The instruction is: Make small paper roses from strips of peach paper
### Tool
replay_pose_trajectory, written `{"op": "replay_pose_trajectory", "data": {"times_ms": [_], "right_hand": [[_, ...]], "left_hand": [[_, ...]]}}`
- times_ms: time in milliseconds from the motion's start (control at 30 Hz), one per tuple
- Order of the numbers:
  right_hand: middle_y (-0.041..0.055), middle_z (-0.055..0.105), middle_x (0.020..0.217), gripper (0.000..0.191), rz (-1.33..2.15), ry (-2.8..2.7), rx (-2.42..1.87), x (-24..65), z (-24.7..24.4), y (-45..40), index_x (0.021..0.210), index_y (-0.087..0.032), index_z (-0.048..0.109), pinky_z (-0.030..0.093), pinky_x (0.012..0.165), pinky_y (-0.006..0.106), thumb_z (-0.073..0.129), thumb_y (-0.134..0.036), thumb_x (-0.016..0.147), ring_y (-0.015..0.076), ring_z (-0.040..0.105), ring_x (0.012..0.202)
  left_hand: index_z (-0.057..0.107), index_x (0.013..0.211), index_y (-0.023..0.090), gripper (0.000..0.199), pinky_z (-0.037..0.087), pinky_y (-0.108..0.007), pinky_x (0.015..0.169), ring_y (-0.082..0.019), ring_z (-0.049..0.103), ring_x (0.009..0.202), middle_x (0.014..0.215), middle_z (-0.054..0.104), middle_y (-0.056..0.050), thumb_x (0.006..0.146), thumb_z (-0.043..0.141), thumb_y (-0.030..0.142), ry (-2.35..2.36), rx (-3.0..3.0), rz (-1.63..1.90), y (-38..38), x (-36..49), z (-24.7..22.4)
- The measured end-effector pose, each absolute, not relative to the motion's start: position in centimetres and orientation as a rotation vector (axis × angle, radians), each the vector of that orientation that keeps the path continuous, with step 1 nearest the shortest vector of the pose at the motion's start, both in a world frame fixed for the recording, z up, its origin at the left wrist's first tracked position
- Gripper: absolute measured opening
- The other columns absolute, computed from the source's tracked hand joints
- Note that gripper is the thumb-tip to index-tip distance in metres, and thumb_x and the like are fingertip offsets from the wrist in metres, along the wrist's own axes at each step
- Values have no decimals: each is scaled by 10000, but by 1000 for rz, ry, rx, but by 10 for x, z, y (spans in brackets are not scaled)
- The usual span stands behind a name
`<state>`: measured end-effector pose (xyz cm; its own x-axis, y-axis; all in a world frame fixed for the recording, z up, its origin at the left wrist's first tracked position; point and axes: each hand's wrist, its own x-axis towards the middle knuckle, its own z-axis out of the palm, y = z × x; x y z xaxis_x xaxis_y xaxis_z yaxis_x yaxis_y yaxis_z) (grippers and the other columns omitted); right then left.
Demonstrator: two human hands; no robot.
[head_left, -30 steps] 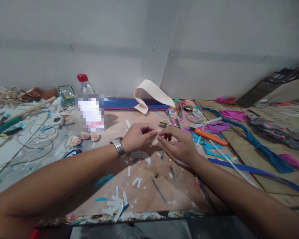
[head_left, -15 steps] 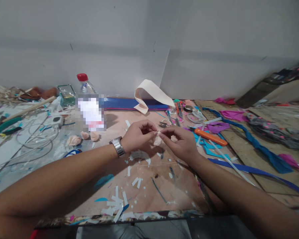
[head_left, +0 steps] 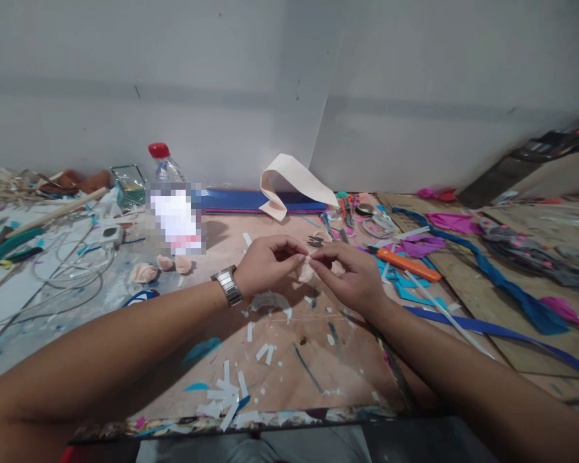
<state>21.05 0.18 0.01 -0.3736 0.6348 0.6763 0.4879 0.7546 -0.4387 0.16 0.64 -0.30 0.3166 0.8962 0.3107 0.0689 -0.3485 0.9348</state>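
My left hand (head_left: 273, 260) and my right hand (head_left: 345, 270) meet above the middle of the worktop. Both pinch a small pale peach, crumpled piece of material (head_left: 305, 272) between thumb and fingertips; much of it is hidden by the fingers. It looks like thin sheet or cloth gathered at the top, though its exact kind is unclear. Just beyond the fingertips lies a pair of small dark snips (head_left: 316, 241). Three rolled, rose-like peach pieces, one of them a larger rosette (head_left: 145, 272), rest left of my watch.
Behind my hands a folded cream strip (head_left: 294, 168) lies over blue sheets (head_left: 222, 200). A red-capped bottle (head_left: 166, 170) stands back left. An orange utility knife (head_left: 408, 265) and a blue ribbon (head_left: 502, 280) are at right; white paper scraps (head_left: 224, 392) lie near the front edge.
My fingertips have shifted very slightly about the peach piece, which both hands still pinch. Nothing else has visibly moved.
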Motion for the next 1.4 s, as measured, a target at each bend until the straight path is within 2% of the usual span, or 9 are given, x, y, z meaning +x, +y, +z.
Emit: {"op": "replay_pose_trajectory", "data": {"times_ms": [300, 467, 633, 867, 1067, 1267, 1400], "right_hand": [[59, 742, 851, 38, 202, -2050, -764, 209, 4, 0, 902, -227, 729, 531, 639, 325, 699, -218, 923, 174, 654, 693], [57, 740, 847, 38, 167, -2057, -766, 210, 4, 1, 910, -219, 732, 520, 628, 315, 704, -195, 920, 159, 632, 662], [62, 753, 871, 38, 164, -2064, -759, 211, 3, 3, 916, -226, 735, 531, 629, 317, 700, -213, 926, 169, 652, 690], [65, 747, 881, 44, 177, -2075, -755, 211, 3, 3, 933, -228, 741, 532, 622, 313, 700, -214, 925, 170, 652, 699], [66, 740, 877, 43, 178, -2081, -750, 210, 3, 2, 931, -230, 744, 548, 623, 315, 703, -220, 920, 174, 660, 696], [90, 748, 942, 152, 165, -2109, -725, 212, 3, 1, 995, -224, 764, 580, 765, 360, 633, -166, 944, 215, 717, 858], [73, 766, 910, 114, 179, -2097, -747, 210, 5, 0, 967, -234, 757, 552, 663, 329, 652, -200, 940, 194, 695, 754]], "left_hand": [[668, 909, 127, 165, 553, -229, 659, -117, 685, 693, 786, 723, -38, 820, 775, 217, 861, 1523, 1162, 8, 4, -4], [690, 1006, 122, 228, 572, -243, 698, -154, 735, 786, 861, 767, -78, 831, 783, 235, 859, 1500, 1150, 7, 4, -3], [702, 1036, 119, 254, 576, -246, 689, -161, 742, 772, 853, 777, -79, 834, 788, 247, 882, 1513, 1153, 6, 4, -3], [716, 1121, 125, 301, 605, -270, 747, -180, 763, 860, 967, 800, -110, 848, 778, 235, 841, 1494, 1143, 8, 4, -6], [715, 1113, 130, 321, 613, -296, 751, -194, 767, 853, 935, 804, -105, 841, 797, 279, 822, 1495, 1136, 8, 4, -7], [720, 1065, 118, 332, 606, -297, 788, -195, 767, 872, 936, 806, -117, 818, 828, 310, 806, 1435, 1128, 6, 6, -6], [730, 1063, 119, 326, 591, -285, 762, -191, 760, 851, 914, 803, -108, 821, 826, 315, 839, 1455, 1123, 5, 5, -6]]}}
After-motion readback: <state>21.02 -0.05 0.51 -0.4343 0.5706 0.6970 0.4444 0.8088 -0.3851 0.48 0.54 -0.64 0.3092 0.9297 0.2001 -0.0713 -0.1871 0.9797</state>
